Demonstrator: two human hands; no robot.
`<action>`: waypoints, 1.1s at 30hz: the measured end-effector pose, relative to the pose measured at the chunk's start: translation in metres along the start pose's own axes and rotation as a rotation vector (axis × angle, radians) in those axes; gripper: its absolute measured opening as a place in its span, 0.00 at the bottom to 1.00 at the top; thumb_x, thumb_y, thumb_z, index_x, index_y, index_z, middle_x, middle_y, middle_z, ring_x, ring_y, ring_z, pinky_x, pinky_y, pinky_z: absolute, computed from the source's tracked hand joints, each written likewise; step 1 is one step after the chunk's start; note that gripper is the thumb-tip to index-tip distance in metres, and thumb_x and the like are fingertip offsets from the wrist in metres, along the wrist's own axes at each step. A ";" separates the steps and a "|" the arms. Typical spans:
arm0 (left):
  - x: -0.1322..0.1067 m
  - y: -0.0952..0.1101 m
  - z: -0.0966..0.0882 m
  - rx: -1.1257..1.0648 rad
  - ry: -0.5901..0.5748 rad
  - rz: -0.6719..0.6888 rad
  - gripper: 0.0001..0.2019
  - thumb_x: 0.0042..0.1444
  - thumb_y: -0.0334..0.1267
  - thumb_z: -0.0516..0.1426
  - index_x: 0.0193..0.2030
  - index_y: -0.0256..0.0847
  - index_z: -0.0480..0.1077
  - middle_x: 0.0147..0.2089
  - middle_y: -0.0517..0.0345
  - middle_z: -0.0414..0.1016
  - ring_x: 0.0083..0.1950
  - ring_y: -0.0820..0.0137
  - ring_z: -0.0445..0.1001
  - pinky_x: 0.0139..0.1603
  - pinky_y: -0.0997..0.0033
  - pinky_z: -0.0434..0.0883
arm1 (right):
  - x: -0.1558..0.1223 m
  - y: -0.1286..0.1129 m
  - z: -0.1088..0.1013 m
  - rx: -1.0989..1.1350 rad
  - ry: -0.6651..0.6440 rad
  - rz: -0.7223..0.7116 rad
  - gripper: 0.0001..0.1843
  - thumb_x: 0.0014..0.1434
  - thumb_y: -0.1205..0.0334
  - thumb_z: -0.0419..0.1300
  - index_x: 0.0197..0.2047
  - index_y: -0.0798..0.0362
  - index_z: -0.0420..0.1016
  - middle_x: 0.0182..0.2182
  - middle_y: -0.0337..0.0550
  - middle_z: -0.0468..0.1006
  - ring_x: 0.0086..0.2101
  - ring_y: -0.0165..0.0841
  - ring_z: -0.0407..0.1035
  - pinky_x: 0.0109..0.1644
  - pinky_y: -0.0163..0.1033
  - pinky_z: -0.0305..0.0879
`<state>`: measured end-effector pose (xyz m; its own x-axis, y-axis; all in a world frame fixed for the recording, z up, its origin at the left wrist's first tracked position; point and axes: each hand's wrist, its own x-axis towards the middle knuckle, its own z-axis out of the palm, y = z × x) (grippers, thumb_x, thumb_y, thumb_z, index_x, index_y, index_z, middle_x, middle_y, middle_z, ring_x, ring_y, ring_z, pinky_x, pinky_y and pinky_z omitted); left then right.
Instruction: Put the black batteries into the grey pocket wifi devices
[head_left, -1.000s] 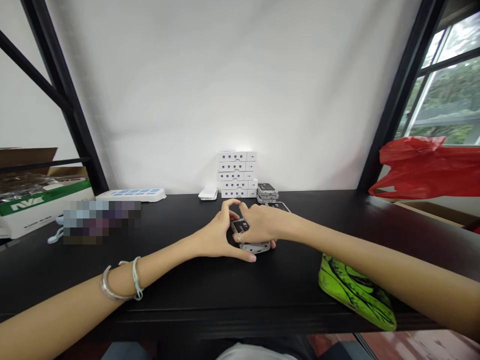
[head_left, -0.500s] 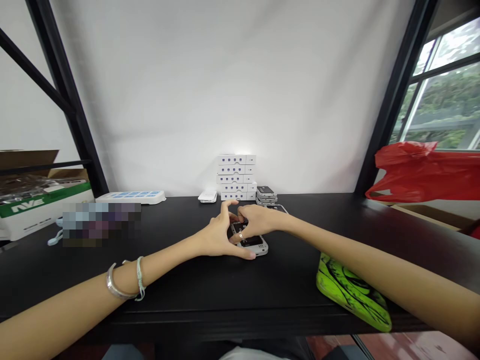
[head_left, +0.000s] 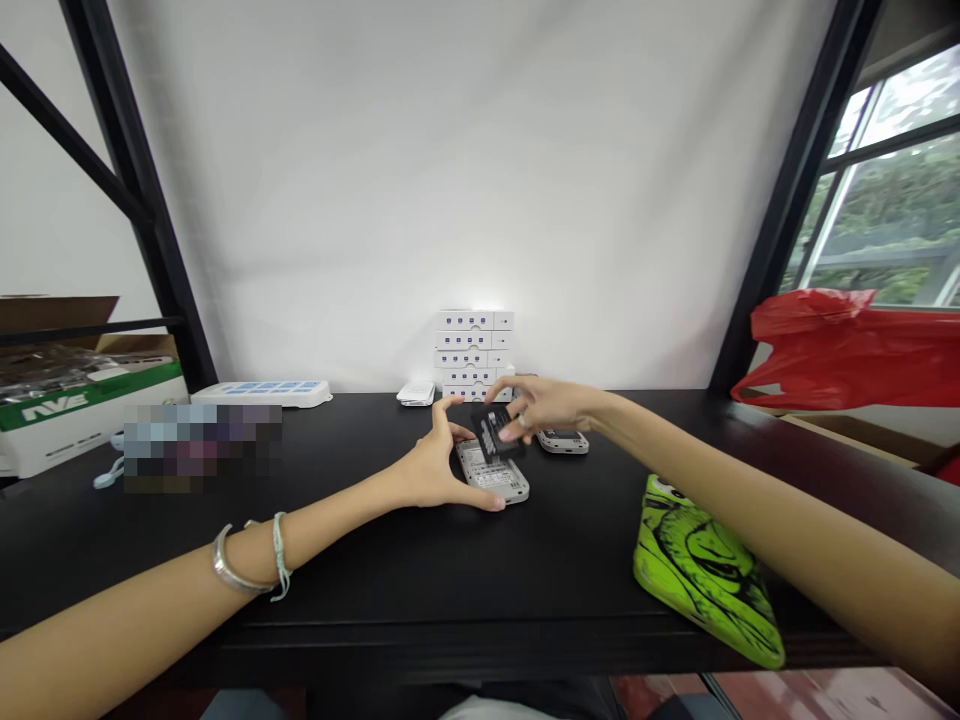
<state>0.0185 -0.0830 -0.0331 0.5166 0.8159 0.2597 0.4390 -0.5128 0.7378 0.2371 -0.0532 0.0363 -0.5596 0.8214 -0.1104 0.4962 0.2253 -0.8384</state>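
My left hand (head_left: 439, 465) grips a white device (head_left: 510, 486) by its edges, thumb at the near end and fingers at the far end. The device lies on the black table with its back off, and its pale, label-covered battery bay shows. Just above it, my right hand (head_left: 544, 410) pinches a flat black battery (head_left: 491, 432), tilted and clear of the bay. A second white device (head_left: 564, 441) lies on the table behind and to the right, partly covered by my right hand.
White boxes (head_left: 474, 340) are stacked against the wall, with thin white pieces (head_left: 416, 394) beside them. A green phone case (head_left: 701, 570) lies at the front right. Left are a power strip (head_left: 270, 393) and a carton (head_left: 90, 420); right, a red plastic bag (head_left: 855, 345).
My right hand has lifted the black battery up out of the white device, baring the bay. My left hand stays around the device.
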 end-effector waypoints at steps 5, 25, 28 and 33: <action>0.001 -0.001 0.000 0.025 0.017 -0.030 0.60 0.31 0.54 0.69 0.63 0.49 0.32 0.56 0.44 0.61 0.61 0.49 0.58 0.61 0.40 0.52 | 0.033 0.016 -0.026 -0.086 0.326 0.047 0.10 0.46 0.65 0.66 0.34 0.55 0.72 0.20 0.37 0.70 0.20 0.26 0.65 0.25 0.33 0.64; -0.001 0.004 -0.003 0.068 -0.029 -0.021 0.59 0.33 0.55 0.67 0.64 0.51 0.32 0.57 0.44 0.60 0.61 0.48 0.58 0.60 0.39 0.53 | 0.062 0.039 -0.014 -0.720 0.237 0.105 0.18 0.52 0.60 0.62 0.46 0.55 0.75 0.29 0.46 0.78 0.20 0.30 0.67 0.27 0.36 0.64; -0.003 0.008 -0.005 0.107 -0.041 -0.019 0.57 0.35 0.55 0.67 0.63 0.52 0.32 0.58 0.45 0.59 0.61 0.48 0.58 0.60 0.41 0.54 | 0.061 0.040 -0.012 -0.759 0.220 0.106 0.19 0.53 0.65 0.60 0.49 0.55 0.74 0.33 0.48 0.78 0.19 0.29 0.67 0.27 0.37 0.64; -0.004 0.017 -0.002 0.207 -0.041 0.004 0.54 0.36 0.59 0.65 0.63 0.52 0.36 0.61 0.43 0.54 0.63 0.47 0.54 0.59 0.40 0.53 | 0.047 0.020 -0.020 -0.810 0.272 0.042 0.26 0.52 0.60 0.61 0.55 0.55 0.69 0.37 0.49 0.78 0.31 0.36 0.72 0.36 0.38 0.65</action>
<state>0.0221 -0.0947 -0.0208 0.5462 0.8043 0.2340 0.5762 -0.5636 0.5919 0.2342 0.0003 0.0250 -0.4027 0.9113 0.0856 0.8924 0.4117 -0.1847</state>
